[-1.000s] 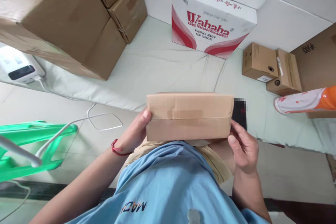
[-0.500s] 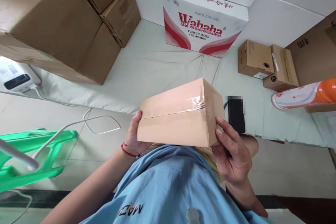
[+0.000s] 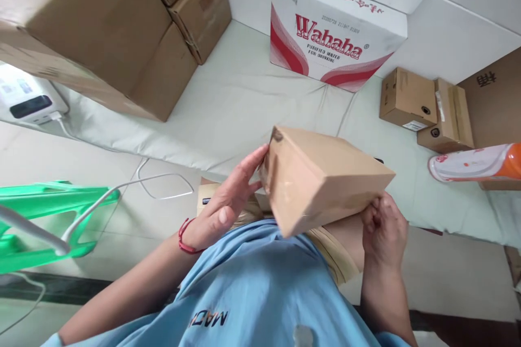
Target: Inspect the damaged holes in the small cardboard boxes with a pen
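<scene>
A plain brown cardboard box (image 3: 337, 165) is tilted in front of my lap, with its shiny taped end (image 3: 291, 187) facing left and toward me. Against that left end rest the fingertips of my left hand (image 3: 228, 200), fingers stretched out and thumb apart; a red cord circles the wrist. My right hand (image 3: 385, 222) is closed at the box's lower right edge, fingers curled in a pinch on it. The box hides part of my right fingertips.
A pale covered surface (image 3: 220, 103) holds a white and red water carton (image 3: 334, 38), large brown boxes (image 3: 101, 27), small boxes (image 3: 409, 97), an orange and white can (image 3: 472, 162) and a white device (image 3: 32, 97). A green stool (image 3: 85, 227) and white cable (image 3: 122, 187) are left.
The box has been turned so its taped end faces left, and has shifted right. My left hand has loosened into straight fingers; my right hand has moved right and closed at the edge.
</scene>
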Action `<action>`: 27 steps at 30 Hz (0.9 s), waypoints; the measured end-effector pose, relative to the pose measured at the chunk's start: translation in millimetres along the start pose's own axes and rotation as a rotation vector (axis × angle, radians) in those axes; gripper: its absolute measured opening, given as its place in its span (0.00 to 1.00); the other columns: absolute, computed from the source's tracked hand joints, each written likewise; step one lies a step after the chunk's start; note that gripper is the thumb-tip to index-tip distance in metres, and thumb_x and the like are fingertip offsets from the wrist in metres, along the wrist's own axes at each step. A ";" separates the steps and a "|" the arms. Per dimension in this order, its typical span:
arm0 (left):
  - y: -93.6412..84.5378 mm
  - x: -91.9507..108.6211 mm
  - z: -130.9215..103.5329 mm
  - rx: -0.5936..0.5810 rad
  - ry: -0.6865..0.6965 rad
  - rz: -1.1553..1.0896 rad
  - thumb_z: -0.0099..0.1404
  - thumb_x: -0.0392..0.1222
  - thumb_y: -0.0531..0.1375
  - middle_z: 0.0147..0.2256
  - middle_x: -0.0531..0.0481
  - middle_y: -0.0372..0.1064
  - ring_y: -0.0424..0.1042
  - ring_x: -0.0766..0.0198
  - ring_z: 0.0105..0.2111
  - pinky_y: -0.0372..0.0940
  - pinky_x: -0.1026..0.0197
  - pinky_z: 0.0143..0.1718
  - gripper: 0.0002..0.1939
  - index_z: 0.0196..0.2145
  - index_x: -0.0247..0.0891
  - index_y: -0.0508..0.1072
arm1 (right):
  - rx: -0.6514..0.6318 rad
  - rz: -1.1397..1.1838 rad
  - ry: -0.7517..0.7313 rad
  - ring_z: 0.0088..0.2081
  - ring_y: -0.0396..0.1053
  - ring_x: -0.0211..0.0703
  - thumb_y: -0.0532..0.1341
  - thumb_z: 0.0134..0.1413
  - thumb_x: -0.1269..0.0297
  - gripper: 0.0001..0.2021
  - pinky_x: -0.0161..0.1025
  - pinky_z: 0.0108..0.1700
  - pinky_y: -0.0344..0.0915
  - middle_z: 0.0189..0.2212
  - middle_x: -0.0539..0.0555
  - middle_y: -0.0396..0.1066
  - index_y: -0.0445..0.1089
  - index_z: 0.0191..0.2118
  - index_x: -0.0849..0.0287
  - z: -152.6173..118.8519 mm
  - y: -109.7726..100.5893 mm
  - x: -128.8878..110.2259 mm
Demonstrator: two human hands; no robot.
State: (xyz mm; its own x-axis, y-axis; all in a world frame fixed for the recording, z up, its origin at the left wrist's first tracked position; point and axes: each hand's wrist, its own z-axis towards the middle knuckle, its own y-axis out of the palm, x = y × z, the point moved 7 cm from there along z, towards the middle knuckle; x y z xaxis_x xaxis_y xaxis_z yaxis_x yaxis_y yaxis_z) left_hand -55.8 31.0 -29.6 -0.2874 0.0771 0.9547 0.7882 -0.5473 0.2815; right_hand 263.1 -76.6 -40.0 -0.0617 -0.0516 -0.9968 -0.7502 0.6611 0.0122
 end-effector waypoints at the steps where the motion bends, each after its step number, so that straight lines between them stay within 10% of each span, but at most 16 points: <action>1: 3.5 5.1 1.4 -0.004 0.018 -0.027 0.65 0.81 0.59 0.81 0.48 0.41 0.35 0.38 0.81 0.57 0.37 0.74 0.51 0.77 0.58 0.57 | 0.010 0.009 0.034 0.19 0.46 0.29 0.72 0.59 0.44 0.19 0.35 0.19 0.39 0.24 0.44 0.60 0.78 0.38 0.58 2.1 -0.9 5.3; 9: 9.5 12.1 6.7 0.113 0.069 -0.157 0.68 0.73 0.64 0.78 0.48 0.51 0.42 0.42 0.80 0.57 0.40 0.74 0.46 0.76 0.60 0.57 | -0.007 0.073 0.125 0.20 0.45 0.28 0.74 0.56 0.45 0.20 0.33 0.21 0.43 0.23 0.41 0.59 0.77 0.42 0.55 7.9 3.8 26.9; 20: -27.8 0.6 14.8 0.423 -0.102 -0.307 0.66 0.73 0.64 0.69 0.48 0.65 0.51 0.41 0.77 0.74 0.47 0.60 0.32 0.56 0.49 0.78 | -0.193 0.129 0.098 0.34 0.74 0.43 0.72 0.59 0.51 0.13 0.39 0.33 0.72 0.36 0.50 0.77 0.81 0.47 0.47 -7.5 29.8 28.0; 27: -31.6 -6.3 11.8 0.378 -0.107 -0.101 0.58 0.42 0.79 0.74 0.53 0.59 0.57 0.50 0.75 0.73 0.58 0.60 0.33 0.58 0.54 0.74 | -0.133 0.226 0.100 0.45 0.77 0.50 0.63 0.65 0.40 0.21 0.48 0.47 0.75 0.44 0.56 0.81 0.80 0.47 0.51 1.1 32.8 34.2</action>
State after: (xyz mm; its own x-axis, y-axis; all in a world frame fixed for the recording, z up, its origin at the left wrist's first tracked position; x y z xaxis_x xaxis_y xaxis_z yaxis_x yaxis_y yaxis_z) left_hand -72.5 57.7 -43.4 -0.3311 0.2124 0.9194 0.9092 -0.1888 0.3711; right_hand 237.2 -55.9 -73.8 -0.2971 0.0081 -0.9548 -0.7893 0.5606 0.2504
